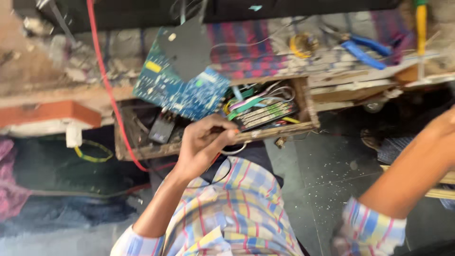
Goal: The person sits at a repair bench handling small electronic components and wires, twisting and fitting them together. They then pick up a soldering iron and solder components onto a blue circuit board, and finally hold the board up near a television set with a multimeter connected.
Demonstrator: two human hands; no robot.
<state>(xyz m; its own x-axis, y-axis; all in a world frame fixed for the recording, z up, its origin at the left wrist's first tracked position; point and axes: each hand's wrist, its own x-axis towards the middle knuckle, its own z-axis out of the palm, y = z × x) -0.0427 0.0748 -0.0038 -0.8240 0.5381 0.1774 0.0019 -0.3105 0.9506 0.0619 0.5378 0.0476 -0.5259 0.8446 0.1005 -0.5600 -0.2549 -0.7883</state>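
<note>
View from above of a person in a checked shirt working at an open wooden drawer pulled out from a cluttered workbench. The left hand sits at the drawer's front edge, its fingers curled tight around something small and thin; motion blur hides what it is, though it may be a slim tool or a wire end. A thin dark wire loops just below that hand, over the shirt.

The right hand is mostly out of frame at the right edge; only the right forearm shows, so its finger state cannot be told.

Inside the drawer lie a blue circuit board, tilted and overhanging the back rim, a black relay-like block, and a bundle of green and white ribbon cables. A red cable runs down past the drawer's left side. On the bench beyond are blue-handled pliers and a yellow wire spool.

Risks, as a judgement: the tilted board could slide off if the drawer is knocked, and the loose wires near the clenched fingers could snag and drag parts out.
</note>
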